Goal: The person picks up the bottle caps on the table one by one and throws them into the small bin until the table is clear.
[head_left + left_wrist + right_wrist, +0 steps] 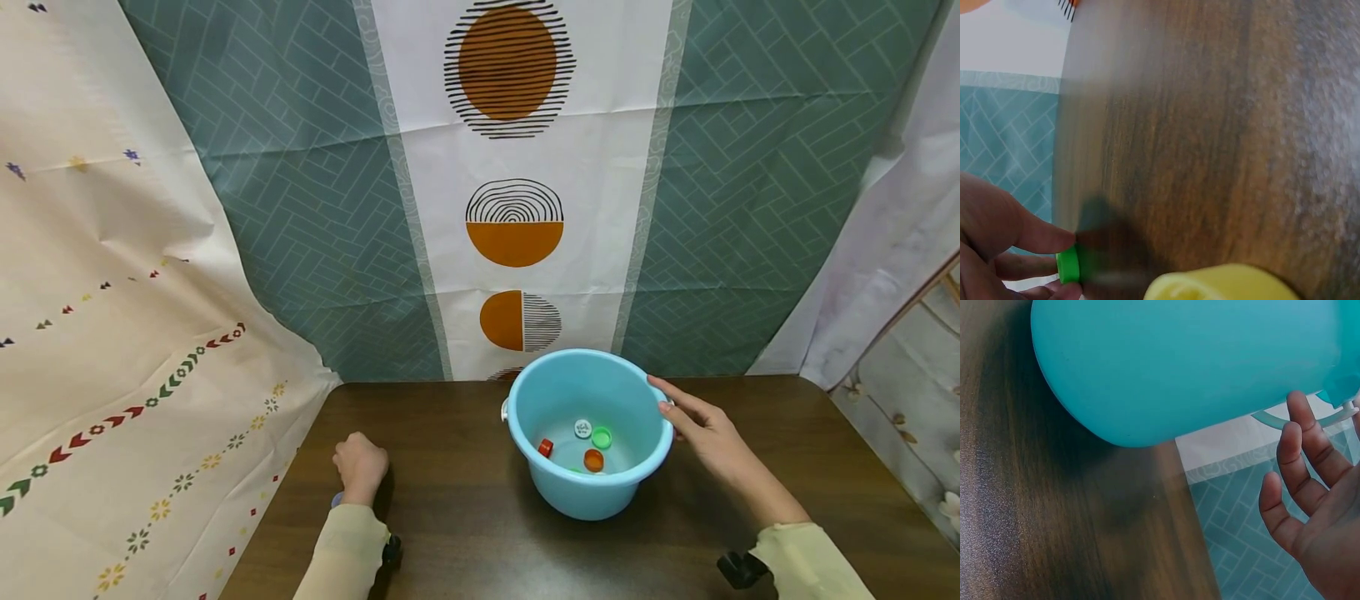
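Note:
My left hand (360, 467) is low over the table's left part. In the left wrist view its thumb and fingers pinch a small green bottle cap (1068, 265) at the tabletop; the head view hides this cap behind the hand. A light blue bucket (588, 492) stands upright at the centre right. Inside lie several bottle caps, among them a white cap (582, 429), a green cap (602, 437), an orange cap (593, 460) and a red cap (545, 448). My right hand (708, 433) touches the bucket's right rim, its fingers spread and loosely bent outside the wall.
A brown wooden table (450, 517) carries everything. Part of a yellow rounded object (1222, 284) shows at the lower edge of the left wrist view. Beside my left wrist is a small bluish purple thing (337, 499). Patterned curtains (315, 208) hang behind the table.

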`<state>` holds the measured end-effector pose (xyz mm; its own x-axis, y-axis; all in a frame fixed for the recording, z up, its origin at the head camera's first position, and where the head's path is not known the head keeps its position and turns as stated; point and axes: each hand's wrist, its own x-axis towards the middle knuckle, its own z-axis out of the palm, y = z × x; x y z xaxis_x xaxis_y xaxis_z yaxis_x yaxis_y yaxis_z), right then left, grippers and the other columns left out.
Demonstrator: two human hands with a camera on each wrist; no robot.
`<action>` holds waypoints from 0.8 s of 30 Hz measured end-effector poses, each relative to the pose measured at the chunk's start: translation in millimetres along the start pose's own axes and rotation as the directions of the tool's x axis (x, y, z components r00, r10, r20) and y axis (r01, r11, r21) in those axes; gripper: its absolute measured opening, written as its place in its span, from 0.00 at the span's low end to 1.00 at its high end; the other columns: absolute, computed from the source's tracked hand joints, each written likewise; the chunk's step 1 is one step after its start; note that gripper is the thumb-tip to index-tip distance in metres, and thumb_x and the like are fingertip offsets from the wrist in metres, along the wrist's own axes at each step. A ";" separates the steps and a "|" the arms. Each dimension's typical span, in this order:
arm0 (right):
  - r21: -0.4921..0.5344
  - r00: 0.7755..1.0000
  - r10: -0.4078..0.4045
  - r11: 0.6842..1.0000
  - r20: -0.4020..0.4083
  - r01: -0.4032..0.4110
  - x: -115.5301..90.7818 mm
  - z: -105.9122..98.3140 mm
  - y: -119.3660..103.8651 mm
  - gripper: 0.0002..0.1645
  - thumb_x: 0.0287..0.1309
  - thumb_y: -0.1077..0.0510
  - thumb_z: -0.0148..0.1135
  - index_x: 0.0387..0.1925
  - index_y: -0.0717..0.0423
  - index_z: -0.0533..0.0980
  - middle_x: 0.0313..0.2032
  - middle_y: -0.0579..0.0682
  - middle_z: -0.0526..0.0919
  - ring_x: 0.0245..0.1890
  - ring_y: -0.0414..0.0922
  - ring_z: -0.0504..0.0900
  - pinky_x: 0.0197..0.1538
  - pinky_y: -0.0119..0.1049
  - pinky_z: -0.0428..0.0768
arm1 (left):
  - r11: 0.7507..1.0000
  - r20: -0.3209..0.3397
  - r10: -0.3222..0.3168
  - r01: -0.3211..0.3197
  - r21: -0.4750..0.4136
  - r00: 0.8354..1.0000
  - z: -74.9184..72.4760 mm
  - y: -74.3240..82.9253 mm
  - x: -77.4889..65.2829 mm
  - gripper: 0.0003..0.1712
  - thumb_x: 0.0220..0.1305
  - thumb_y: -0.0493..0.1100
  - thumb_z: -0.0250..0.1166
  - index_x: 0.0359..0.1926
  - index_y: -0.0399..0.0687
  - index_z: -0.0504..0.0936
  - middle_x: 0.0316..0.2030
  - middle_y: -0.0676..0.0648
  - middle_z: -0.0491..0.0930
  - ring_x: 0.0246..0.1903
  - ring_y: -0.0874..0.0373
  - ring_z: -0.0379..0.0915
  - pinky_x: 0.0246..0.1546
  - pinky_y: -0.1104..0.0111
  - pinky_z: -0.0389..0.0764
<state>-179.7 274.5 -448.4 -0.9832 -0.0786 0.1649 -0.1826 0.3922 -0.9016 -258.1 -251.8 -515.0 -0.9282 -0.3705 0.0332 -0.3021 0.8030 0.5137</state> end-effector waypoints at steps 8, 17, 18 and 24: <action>0.011 1.000 0.009 1.000 0.001 -0.009 0.7 -0.5 -3.2 0.30 0.72 0.42 0.49 0.72 0.41 0.64 0.68 0.57 0.66 0.50 0.40 0.78 0.44 0.37 0.82 | 1.000 -0.056 0.016 -0.017 -0.009 0.998 -3.5 -0.1 1.4 0.11 0.50 0.32 0.59 0.31 0.23 0.78 0.34 0.22 0.77 0.37 0.25 0.73 0.39 0.40 0.74; 0.009 1.000 0.016 1.000 0.001 -0.016 0.6 0.3 -2.8 0.30 0.72 0.41 0.49 0.72 0.40 0.64 0.67 0.56 0.67 0.49 0.42 0.78 0.44 0.39 0.81 | 0.995 -0.132 0.008 -0.021 -0.097 0.991 -1.3 1.2 -1.8 0.09 0.51 0.35 0.57 0.19 0.36 0.68 0.27 0.30 0.77 0.33 0.31 0.76 0.33 0.43 0.75; 0.009 1.000 0.017 1.000 0.001 -0.017 0.3 0.5 -2.6 0.30 0.72 0.41 0.49 0.72 0.40 0.64 0.67 0.56 0.67 0.49 0.42 0.78 0.45 0.39 0.81 | 0.994 -0.137 0.007 -0.021 -0.104 0.991 -1.0 1.7 -2.1 0.11 0.51 0.35 0.58 0.18 0.38 0.66 0.25 0.32 0.76 0.31 0.33 0.76 0.32 0.44 0.75; 0.007 1.000 0.017 1.000 -0.001 -0.017 -1.0 1.1 -1.0 0.30 0.72 0.42 0.49 0.72 0.39 0.64 0.67 0.56 0.68 0.49 0.42 0.79 0.45 0.41 0.81 | 0.986 -0.146 0.017 -0.040 -0.160 0.989 -0.7 8.6 -4.2 0.12 0.53 0.38 0.61 0.18 0.39 0.70 0.22 0.40 0.72 0.24 0.45 0.67 0.27 0.52 0.72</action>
<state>-178.5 273.3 -448.1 -0.9861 -0.0709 0.1504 -0.1662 0.3867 -0.9071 -256.7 -243.7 -510.1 -0.8918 -0.4209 0.1663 -0.2257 0.7322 0.6426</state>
